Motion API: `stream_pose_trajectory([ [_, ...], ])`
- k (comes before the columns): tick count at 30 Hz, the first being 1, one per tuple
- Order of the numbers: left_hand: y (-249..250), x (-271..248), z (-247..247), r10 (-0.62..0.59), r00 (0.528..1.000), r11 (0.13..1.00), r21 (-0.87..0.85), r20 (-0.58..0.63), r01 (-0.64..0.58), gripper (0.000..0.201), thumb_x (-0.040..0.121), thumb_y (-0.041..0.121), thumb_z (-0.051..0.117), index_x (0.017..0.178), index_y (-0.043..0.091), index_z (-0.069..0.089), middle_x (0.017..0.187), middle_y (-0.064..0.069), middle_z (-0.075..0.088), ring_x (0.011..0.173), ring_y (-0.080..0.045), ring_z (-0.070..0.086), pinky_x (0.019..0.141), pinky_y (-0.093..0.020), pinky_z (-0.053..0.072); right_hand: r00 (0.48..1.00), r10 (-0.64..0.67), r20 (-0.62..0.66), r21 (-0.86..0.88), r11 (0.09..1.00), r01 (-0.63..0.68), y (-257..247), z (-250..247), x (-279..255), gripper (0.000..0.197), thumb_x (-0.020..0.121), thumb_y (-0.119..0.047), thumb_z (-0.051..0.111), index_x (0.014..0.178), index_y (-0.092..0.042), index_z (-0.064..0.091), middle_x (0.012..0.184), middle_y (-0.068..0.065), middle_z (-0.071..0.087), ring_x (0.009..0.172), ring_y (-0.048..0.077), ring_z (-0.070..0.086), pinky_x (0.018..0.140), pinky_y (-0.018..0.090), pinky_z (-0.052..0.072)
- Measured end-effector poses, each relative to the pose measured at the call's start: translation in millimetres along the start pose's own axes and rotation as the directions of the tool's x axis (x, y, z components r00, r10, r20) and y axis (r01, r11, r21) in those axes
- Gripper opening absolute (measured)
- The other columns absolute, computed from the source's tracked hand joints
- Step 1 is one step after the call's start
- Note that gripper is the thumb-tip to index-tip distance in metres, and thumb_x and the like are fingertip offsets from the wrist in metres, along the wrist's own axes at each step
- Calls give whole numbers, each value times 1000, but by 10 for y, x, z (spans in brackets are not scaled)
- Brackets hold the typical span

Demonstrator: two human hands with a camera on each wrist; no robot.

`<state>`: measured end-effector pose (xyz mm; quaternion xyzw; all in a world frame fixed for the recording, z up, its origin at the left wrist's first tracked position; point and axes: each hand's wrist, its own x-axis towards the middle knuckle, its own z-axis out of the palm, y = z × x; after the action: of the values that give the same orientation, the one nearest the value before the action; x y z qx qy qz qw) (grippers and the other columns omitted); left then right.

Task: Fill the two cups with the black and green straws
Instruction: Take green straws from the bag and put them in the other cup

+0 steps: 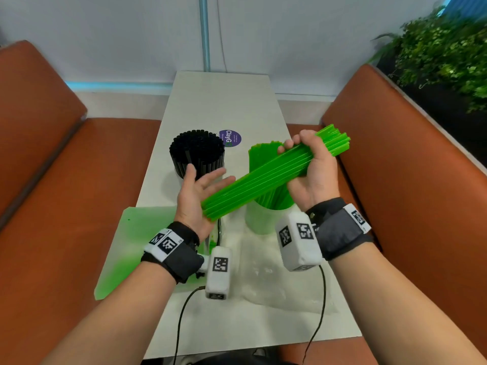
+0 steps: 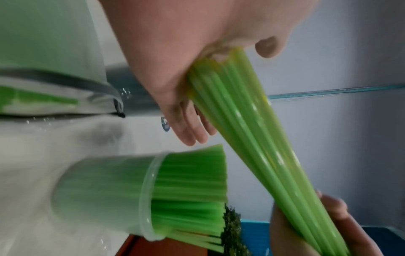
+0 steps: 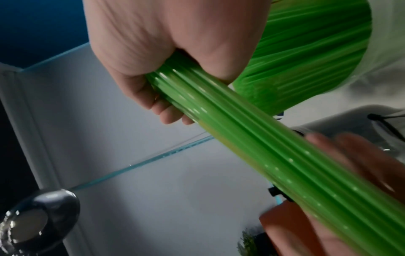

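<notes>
My right hand (image 1: 313, 167) grips a bundle of green straws (image 1: 258, 180) near its upper end and holds it slanted above the table. My left hand (image 1: 200, 188) is open, its palm flat against the bundle's lower end. Behind the bundle a clear cup (image 1: 259, 222) holds more green straws. At the left a second clear cup is packed with black straws (image 1: 196, 151). In the left wrist view the bundle (image 2: 258, 147) runs from my palm (image 2: 175, 69) past the green cup (image 2: 105, 194). In the right wrist view my fingers (image 3: 166, 110) curl round the bundle (image 3: 263, 147).
The narrow white table (image 1: 224, 101) carries a purple sticker (image 1: 230, 138), a green plastic bag (image 1: 126, 246) at the near left and crumpled clear wrapping (image 1: 276, 280) at the near right. Orange benches (image 1: 66, 206) flank it. A plant (image 1: 448, 54) stands at the far right.
</notes>
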<state>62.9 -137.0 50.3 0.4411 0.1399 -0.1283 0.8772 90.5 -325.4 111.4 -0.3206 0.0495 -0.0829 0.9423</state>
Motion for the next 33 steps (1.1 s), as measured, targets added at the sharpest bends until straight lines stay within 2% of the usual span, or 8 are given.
stream_pose_trajectory([
  [4,-50,17,53,-19,1000,1000,9,21,19,72,98,63,29,125,5,62,113,-12,73,105,-28,70,72,-33,58,1000,-15,12,-22,1000,16,30,-13,-34,14,85,1,62,75,-10,61,69,6,59,64,20,61,70,37,54],
  [9,-191,72,95,-29,999,999,40,42,28,69,98,60,34,121,4,66,118,-17,70,112,-34,65,99,-49,50,999,-45,23,-100,994,47,7,-41,-23,15,86,0,62,75,-10,61,70,7,58,65,20,60,70,37,53],
  [13,-311,76,117,-56,998,981,183,-29,61,57,103,49,32,120,6,65,122,-15,67,113,-33,63,100,-50,49,997,-71,38,-191,979,77,-186,-104,24,14,86,0,62,76,-10,60,70,7,58,64,21,59,66,35,52],
  [16,-365,98,94,42,994,817,576,-99,23,31,101,27,48,120,9,65,117,-5,65,106,-22,60,95,-40,48,993,-114,32,-297,948,118,-412,-204,87,13,84,0,62,76,-10,61,70,7,58,64,21,57,66,36,51],
  [20,-426,181,82,114,993,540,837,30,-88,25,94,10,56,110,20,72,123,0,63,115,-21,56,99,-32,43,982,-189,-1,-384,907,174,-654,-309,188,10,83,-1,63,81,-10,58,71,7,58,64,21,57,68,37,51],
  [25,-550,248,180,-39,973,306,930,227,-204,44,90,14,59,122,44,63,152,-6,34,142,-23,31,108,-27,22,963,-266,36,-424,869,256,-742,-320,300,11,81,0,63,85,-7,56,72,9,56,64,22,57,67,37,51],
  [29,-649,298,226,-113,971,199,962,212,-187,62,93,18,56,141,53,40,164,-4,6,148,-26,21,109,-27,23,945,-318,72,-465,828,314,-669,-317,360,16,82,1,64,94,-2,54,70,11,57,62,25,58,66,37,52],
  [33,-699,319,240,-138,977,91,984,163,-152,68,94,17,52,148,51,28,165,-6,-3,150,-30,17,115,-37,26,933,-338,122,-569,747,344,-551,-331,399,8,81,2,66,80,-4,60,69,14,59,65,28,58,66,42,51],
])
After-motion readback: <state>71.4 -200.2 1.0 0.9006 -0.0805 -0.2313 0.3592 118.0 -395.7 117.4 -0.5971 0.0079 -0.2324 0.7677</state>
